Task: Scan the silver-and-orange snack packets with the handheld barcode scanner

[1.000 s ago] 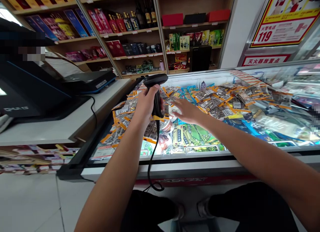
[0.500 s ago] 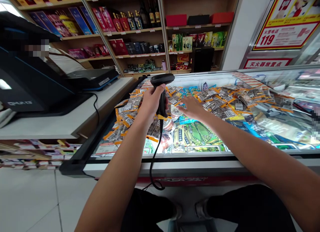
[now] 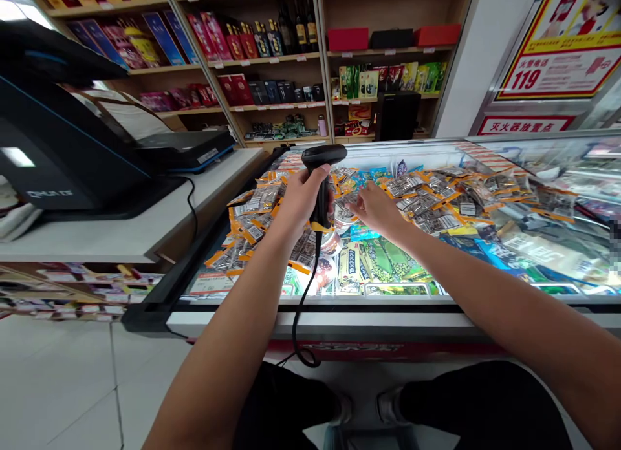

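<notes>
I had the left hand (image 3: 301, 196) gripping the near-upright barcode scanner (image 3: 321, 203), left of the right hand (image 3: 378, 209), whose hold I couldn't tell.

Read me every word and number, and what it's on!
"火警电话 119": red, white and yellow sign.
"灭火器放置点": red-bordered white sign below.
Too small or blurred: other lettering, including on black blue-edged machine, red freezer front, orange-edged plastic packets.
</notes>
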### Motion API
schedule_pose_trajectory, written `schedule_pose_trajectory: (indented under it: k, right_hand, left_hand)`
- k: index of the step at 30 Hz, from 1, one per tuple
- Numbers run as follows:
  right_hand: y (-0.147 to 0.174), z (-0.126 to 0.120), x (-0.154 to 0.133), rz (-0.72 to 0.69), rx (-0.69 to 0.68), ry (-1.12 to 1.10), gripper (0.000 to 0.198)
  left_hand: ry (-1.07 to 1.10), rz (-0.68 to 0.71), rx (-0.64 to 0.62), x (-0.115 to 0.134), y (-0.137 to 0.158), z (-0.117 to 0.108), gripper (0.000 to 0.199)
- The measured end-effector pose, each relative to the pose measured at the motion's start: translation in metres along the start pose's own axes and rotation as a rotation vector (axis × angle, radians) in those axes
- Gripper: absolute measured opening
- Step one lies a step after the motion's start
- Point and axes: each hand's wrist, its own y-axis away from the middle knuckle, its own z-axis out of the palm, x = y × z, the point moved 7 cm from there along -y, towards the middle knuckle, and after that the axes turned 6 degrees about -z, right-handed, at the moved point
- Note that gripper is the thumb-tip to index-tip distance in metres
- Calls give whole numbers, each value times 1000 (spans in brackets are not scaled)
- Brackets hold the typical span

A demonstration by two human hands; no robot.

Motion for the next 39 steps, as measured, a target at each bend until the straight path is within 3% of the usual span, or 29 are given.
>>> schedule_pose_trajectory:
  k: [4, 8, 14, 19, 25, 34, 37, 39]
  right_hand:
    - [2, 10, 12, 163, 5, 20, 75]
    - [2, 7, 21, 173, -60, -95, 71]
    - [6, -54, 20, -13, -60, -340, 50]
    - [13, -91, 54, 120, -168, -339, 39]
    - [17, -103, 75, 142, -196, -318, 33]
    - [20, -108, 61, 68, -182, -320, 32]
    - [18, -110, 70, 101, -137, -300, 34]
    - [14, -119, 85, 146, -3, -268, 38]
  left_hand:
    - [-30, 2, -6, 0, 0, 3, 33]
    - [-68, 18, -40, 0, 1, 7, 34]
    - [-180, 32, -261, 7, 11, 14, 30]
    - [-517, 158, -460, 12, 18, 15, 28]
    - [-689, 192, -677, -1, 23, 33, 22]
    - [-706, 246, -679, 0, 24, 35, 21]
    - [-654, 232, -573, 5, 21, 30, 21]
    - [-577, 225, -455, 10, 18, 24, 23]
